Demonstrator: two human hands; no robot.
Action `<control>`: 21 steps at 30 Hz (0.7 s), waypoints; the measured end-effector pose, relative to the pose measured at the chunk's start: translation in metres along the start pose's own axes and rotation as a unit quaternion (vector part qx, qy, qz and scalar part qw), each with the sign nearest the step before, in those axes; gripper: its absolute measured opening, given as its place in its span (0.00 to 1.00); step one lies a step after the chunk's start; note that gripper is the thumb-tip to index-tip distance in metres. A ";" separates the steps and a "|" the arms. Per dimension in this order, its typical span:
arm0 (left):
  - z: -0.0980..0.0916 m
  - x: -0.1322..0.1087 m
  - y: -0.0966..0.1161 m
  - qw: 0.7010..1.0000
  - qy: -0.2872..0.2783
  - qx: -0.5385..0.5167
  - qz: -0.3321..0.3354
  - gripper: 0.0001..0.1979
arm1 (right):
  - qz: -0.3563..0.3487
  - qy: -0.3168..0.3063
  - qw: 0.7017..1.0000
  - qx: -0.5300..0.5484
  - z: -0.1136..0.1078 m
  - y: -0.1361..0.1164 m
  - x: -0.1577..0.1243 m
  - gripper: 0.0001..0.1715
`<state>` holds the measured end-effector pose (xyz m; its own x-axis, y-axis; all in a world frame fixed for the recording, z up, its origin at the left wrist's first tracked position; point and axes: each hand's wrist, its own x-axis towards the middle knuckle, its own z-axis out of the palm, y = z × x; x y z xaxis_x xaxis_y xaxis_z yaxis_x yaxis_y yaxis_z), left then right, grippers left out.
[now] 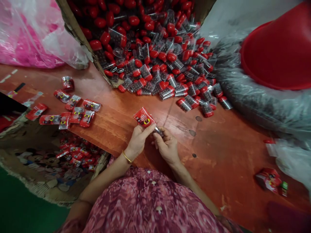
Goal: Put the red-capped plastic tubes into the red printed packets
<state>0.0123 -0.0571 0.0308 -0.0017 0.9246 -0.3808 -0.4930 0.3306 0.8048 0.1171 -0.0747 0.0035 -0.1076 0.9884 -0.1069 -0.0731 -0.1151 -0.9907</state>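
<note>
Over the front of the brown table, my left hand (138, 139) pinches a flat red printed sleeve (143, 117) with a yellow mark on it. My right hand (167, 144) is closed around a small clear container with dark contents (159, 131), mostly hidden by the fingers. The container's upper end meets the left fingertips beside the sleeve; whether it is inside the sleeve I cannot tell. Farther back lie many loose clear containers with red caps (167, 92). To the left are several containers in red printed sleeves (77, 115).
A cardboard box (100, 69) spills red-capped containers onto the table (116, 129). Another box (102, 163), below the table's left edge, holds red-sleeved pieces. A pink-filled plastic bag (31, 38) lies back left; a red tub (274, 51) rests on a plastic sack (243, 97) at right.
</note>
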 end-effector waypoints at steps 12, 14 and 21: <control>0.005 0.000 -0.005 0.997 -0.045 0.055 -0.018 0.11 | 0.037 0.014 0.998 0.051 -0.001 -0.009 0.004 0.16; 0.005 0.000 -0.002 0.997 -0.063 0.039 -0.014 0.13 | 0.049 0.007 0.996 0.073 -0.002 -0.011 0.006 0.18; 0.000 0.002 -0.005 0.999 -0.002 0.030 0.017 0.19 | 0.055 -0.033 0.994 0.092 -0.004 -0.009 0.002 0.18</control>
<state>0.0151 -0.0567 0.0262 -0.0132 0.9362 -0.3513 -0.4400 0.3101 0.8428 0.1217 -0.0708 0.0122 -0.1903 0.9606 -0.2026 -0.2374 -0.2452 -0.9400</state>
